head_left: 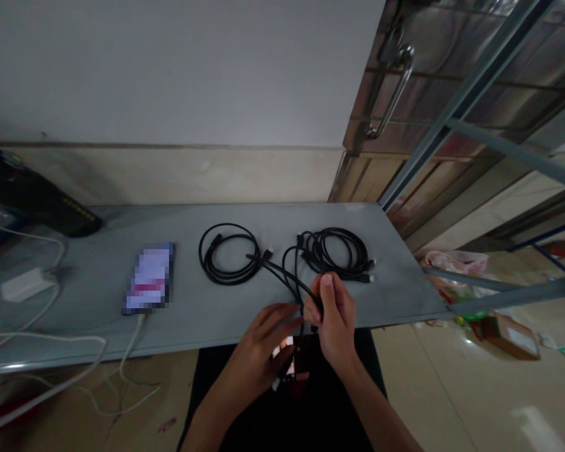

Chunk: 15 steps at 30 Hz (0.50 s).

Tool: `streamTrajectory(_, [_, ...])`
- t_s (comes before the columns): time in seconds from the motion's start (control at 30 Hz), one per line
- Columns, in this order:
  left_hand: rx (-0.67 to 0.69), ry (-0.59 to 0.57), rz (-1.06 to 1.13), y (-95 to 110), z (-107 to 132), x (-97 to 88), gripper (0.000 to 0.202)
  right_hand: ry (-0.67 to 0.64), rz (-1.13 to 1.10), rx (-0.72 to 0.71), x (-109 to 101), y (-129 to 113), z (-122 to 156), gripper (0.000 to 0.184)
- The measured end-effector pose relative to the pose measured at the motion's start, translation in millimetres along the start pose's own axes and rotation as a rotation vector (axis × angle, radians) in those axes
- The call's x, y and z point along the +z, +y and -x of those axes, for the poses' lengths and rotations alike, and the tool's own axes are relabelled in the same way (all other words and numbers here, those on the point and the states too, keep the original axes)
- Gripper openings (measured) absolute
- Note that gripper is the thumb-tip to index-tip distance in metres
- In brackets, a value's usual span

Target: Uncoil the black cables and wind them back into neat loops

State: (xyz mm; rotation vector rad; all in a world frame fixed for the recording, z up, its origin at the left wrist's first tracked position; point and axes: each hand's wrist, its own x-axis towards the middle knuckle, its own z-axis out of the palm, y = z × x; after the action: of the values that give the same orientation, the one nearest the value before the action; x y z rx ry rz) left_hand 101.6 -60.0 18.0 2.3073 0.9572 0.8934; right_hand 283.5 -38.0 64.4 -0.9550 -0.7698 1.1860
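A loose, thin black cable with a rubbery look (305,287) slants over the front part of a grey, smooth-topped narrow table (188,323), one stretch clamped in the right hand (333,317), thumb uppermost and fingers curled under. That forearm angles in from the lower right. The left hand (266,342), its forearm rising from the lower left, bends its fingers toward the right hand beside the cable; whether they grip it I cannot tell. Behind lie a round black cable coil (233,279) at left and a thicker black cable bundle (361,248) at right. Farther left rests a dark-edged rectangular phone (148,279).
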Motion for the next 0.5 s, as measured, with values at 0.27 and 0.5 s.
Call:
streamTrajectory(0.27, [-0.017, 0.034, 0.099, 18, -6, 10.3, 0.035, -0.054, -0.07, 0.027, -6, 12, 3, 0.061])
streamTrajectory(0.5, [-0.315, 0.212, 0.336, 21, -8, -7.4, 0.045, -0.006, 0.184, -0.079, -17, 1, 6, 0.046])
